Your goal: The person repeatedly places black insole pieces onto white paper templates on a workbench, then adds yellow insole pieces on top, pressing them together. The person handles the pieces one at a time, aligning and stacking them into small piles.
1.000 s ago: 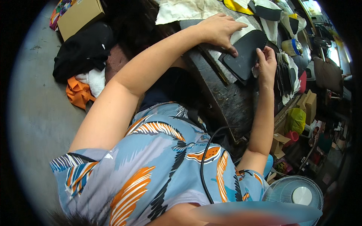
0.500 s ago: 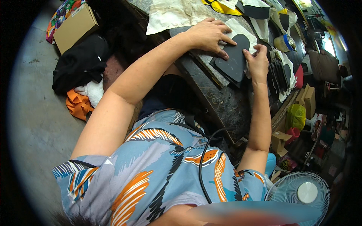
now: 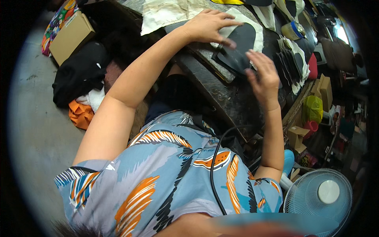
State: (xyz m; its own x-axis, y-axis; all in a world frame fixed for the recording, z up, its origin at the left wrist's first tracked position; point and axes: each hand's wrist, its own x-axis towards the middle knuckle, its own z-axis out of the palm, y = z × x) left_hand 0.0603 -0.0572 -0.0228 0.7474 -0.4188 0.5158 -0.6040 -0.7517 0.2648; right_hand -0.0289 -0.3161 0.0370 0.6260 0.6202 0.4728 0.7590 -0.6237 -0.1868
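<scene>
- Two bare hands are over a dark, worn workbench (image 3: 221, 98), both at one black sole-shaped cut piece (image 3: 241, 47).
- Left hand (image 3: 207, 25): laid palm down, fingers spread and nearly flat. It presses on the left edge of the black piece and on the pale cloth (image 3: 258, 33) beneath it. It grips nothing; the contact is a flat press only.
- Right hand (image 3: 264, 77): open, fingers loosely extended and slightly apart, palm turned toward the bench. It sits at the lower right end of the black piece. Whether the fingertips touch the piece or hover just above it cannot be told. Nothing is held in it.
- Black piece: lies flat on the bench top, partly over the pale cloth, between the two hands, its rounded end pointing away from the person.
- Just to the right of the right hand, a stack of similar dark cut pieces (image 3: 290, 65) lies on the bench, with white backing showing at the edges.
- A round tape roll (image 3: 293, 31) stands farther back on the bench, beyond the stack.
- A large off-white sheet (image 3: 169, 14) lies at the far left of the bench.
- On the floor to the left: a cardboard box (image 3: 71, 37), a black bag (image 3: 79, 73) and an orange cloth (image 3: 81, 114).
- A blue electric fan (image 3: 319, 197) stands at lower right.
</scene>
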